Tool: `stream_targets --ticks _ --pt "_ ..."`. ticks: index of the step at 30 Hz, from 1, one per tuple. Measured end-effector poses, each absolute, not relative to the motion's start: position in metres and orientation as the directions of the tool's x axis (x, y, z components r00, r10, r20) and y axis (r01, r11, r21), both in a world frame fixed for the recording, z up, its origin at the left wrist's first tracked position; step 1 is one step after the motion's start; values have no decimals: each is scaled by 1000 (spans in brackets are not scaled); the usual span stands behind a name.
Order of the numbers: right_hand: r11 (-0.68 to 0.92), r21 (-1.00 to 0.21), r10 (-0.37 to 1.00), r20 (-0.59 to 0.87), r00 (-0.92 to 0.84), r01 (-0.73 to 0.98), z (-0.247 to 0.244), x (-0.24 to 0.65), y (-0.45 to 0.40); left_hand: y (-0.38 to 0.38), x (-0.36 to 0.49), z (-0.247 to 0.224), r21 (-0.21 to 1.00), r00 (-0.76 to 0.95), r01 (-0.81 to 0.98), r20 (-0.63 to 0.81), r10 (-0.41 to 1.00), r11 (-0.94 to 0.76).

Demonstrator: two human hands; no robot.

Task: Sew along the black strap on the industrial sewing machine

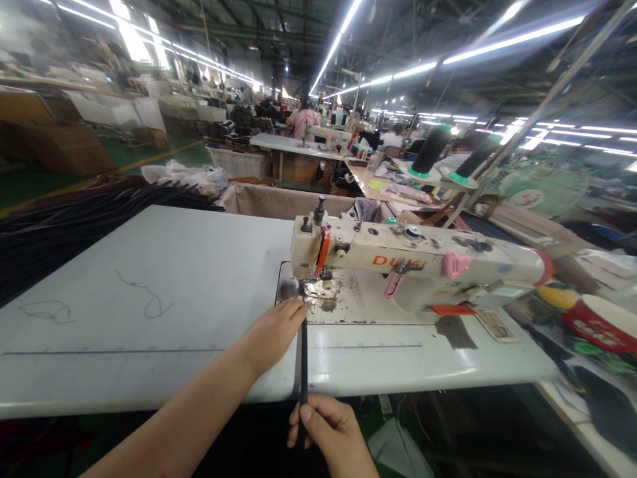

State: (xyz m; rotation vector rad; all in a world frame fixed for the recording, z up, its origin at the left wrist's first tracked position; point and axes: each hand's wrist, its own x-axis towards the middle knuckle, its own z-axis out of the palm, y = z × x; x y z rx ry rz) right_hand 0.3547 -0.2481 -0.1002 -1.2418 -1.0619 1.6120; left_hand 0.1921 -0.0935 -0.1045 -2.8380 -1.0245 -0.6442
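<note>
A narrow black strip [304, 362] runs from under the needle area of the white sewing machine [368, 255] toward me and hangs over the table's front edge. My left hand [273, 332] lies on the table just in front of the presser foot, its fingers together and pressing on the strip's far end. Below the table edge, my right hand [328, 428] pinches the strip between thumb and fingers. The needle tip is too small to make out.
Loose threads [149, 302] lie on the white table [223, 259]. Dark strips [99, 216] are heaped at the left. Black thread cones [432, 149] stand behind the machine, and a red bowl [600, 325] sits at the right. A person in pink [304, 119] is farther back.
</note>
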Motion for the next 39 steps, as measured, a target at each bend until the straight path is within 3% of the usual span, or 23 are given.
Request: stream_targets --ticks 15,22,25,30,39 --pt "-198 -962 970 -165 -179 -188 -129 356 -253 -96 193 -100 -38 709 639 416 569 -769" --pt "-53 -998 985 -50 -167 -15 -110 360 -250 -96 192 -101 -13 704 629 436 561 -778" --pt "-87 -996 986 -86 -142 -3 -101 359 -249 -96 192 -102 -1 704 627 428 567 -779" --pt "-281 -948 950 -254 -180 -150 -88 353 -251 -96 192 -100 17 697 633 421 580 -774" --pt "-262 -962 957 -250 -147 -70 -78 357 -257 -96 191 -98 29 696 630 424 580 -776"
